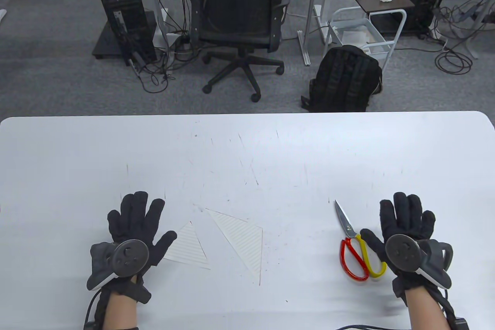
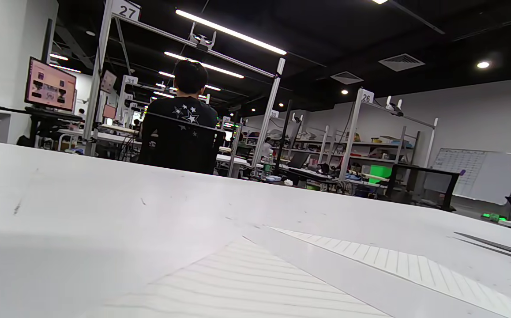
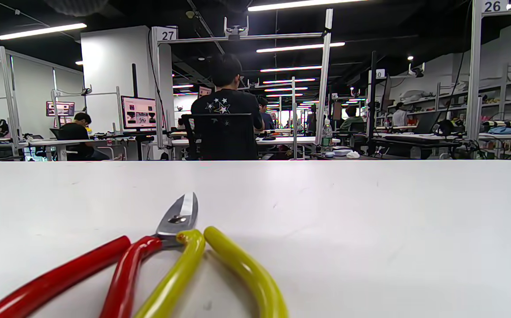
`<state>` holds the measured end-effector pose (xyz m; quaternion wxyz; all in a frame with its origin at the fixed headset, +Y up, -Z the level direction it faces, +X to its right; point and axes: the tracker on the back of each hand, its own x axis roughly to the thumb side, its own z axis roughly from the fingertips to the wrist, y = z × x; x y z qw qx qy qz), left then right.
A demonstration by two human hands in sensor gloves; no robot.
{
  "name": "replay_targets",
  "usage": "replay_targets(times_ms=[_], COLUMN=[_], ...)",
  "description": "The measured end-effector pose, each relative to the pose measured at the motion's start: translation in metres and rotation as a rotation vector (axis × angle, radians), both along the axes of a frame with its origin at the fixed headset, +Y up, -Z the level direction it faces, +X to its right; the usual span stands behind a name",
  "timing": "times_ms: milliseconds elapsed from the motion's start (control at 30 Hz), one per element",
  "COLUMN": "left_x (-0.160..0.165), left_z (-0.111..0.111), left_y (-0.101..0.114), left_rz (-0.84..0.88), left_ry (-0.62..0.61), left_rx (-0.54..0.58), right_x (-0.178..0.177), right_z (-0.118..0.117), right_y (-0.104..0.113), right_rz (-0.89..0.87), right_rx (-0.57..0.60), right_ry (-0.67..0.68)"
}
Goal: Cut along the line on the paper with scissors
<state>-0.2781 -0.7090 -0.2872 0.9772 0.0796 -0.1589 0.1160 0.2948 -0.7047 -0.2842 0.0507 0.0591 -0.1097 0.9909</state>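
Observation:
Two white triangular paper pieces with faint stripes lie on the table: a smaller one [image 1: 186, 247] on the left and a larger one [image 1: 243, 238] to its right, with a gap between them. Both show in the left wrist view, the smaller [image 2: 242, 287] and the larger [image 2: 405, 265]. My left hand [image 1: 133, 225] lies flat and open, thumb touching the smaller piece. The scissors [image 1: 354, 243], blades closed, with one red and one yellow handle, lie just left of my right hand [image 1: 406, 221], which is flat and open. The scissors fill the right wrist view [image 3: 171, 260].
The white table [image 1: 247, 152] is scratched in the middle. Beyond its far edge stand an office chair [image 1: 241, 16], a black backpack [image 1: 344, 78] and a computer tower [image 1: 123, 16] on the floor.

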Motion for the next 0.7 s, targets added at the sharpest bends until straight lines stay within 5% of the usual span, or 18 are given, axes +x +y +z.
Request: replay_targets(times_ms=[700], left_x=[0.0056], left_z=[-0.0003], left_y=[-0.0055], left_rz=[-0.053], left_ry=[-0.004], left_rx=[-0.011], right_x=[-0.0066], right_z=[-0.0023], right_y=[-0.0084], right_rz=[0.0], right_rx=[-0.041], right_ry=[0.024])
